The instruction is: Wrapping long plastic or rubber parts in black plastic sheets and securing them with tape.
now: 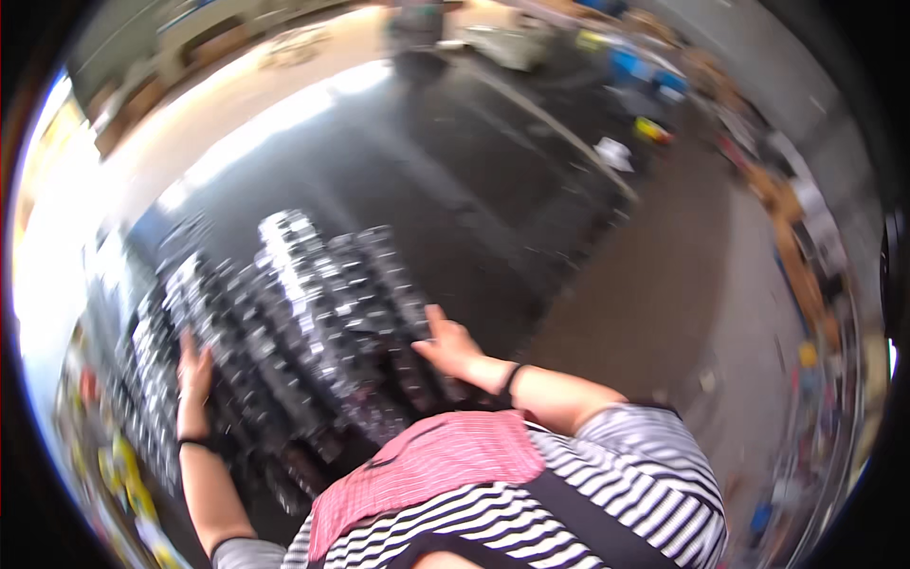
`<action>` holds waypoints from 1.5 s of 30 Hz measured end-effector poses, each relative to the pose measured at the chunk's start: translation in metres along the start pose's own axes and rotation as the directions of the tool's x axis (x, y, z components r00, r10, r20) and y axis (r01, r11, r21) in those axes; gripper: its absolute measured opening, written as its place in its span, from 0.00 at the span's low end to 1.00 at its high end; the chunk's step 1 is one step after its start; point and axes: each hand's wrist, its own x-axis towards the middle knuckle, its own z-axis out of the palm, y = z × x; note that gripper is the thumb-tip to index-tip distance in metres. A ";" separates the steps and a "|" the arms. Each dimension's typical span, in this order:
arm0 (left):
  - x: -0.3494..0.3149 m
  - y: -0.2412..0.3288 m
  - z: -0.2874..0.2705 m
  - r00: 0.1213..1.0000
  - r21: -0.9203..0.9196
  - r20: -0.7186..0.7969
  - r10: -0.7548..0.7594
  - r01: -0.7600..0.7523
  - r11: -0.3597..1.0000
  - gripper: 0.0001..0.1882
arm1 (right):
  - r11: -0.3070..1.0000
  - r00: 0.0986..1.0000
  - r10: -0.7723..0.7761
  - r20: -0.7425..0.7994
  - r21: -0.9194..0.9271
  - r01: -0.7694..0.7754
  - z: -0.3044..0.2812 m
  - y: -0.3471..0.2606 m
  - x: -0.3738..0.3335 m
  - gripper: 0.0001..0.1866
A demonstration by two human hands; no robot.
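Long rows of dark, shiny, ridged pieces (303,284) lie side by side in front of me, slanting away from my body. Glare and motion blur hide what kind of pieces they are. At the left of these rows is my left hand (196,375), its fingers stretched out and apart against them. My right hand (453,349) is at the right edge of the rows, thumb and forefinger spread, touching or very near the outermost row. I cannot tell whether either palm presses on the pieces.
The rows lie on a wide dark tabletop (445,190) that stretches away from me. A white scrap (614,154) and a yellow-and-red item (652,130) are near its far right. Brown floor (645,284) runs along the right, with cardboard boxes (782,204) and clutter beyond.
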 end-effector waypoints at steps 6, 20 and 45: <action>-0.039 0.079 -0.018 0.984 0.079 0.148 -0.094 0.083 0.993 0.38 | 0.979 0.987 -0.136 0.083 -0.142 0.147 -0.045 0.008 0.091 0.32; -0.041 -0.024 -0.096 0.951 0.338 -0.100 -0.293 0.309 0.889 0.54 | 0.721 0.612 -0.686 0.394 0.256 0.643 0.087 -0.294 0.306 0.30; -0.072 -0.011 -0.094 0.935 0.052 0.096 -0.340 0.337 0.940 0.53 | -0.118 -0.128 -0.709 0.694 0.063 0.991 0.314 -0.404 0.412 0.20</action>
